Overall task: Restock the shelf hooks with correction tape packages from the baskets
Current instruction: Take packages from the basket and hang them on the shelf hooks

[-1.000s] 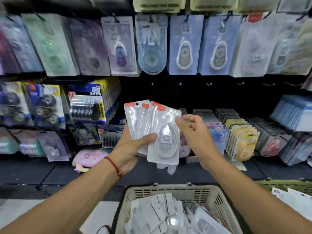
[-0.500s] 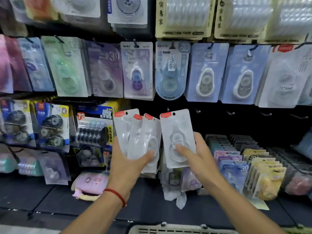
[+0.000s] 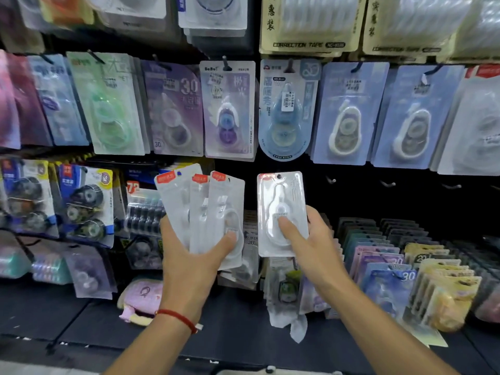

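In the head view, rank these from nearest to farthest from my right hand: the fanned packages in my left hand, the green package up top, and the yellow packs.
From the right hand:
1. Fanned packages, just left.
2. Yellow packs, lower right.
3. Green package, upper left.

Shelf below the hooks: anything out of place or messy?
Yes. A pink plush-like item lies loose on the dark shelf under the left-hand packs, unlike the hung stock. Crumpled clear plastic wrap droops off the shelf edge below the right hand. Several hooks to the right hang bare.
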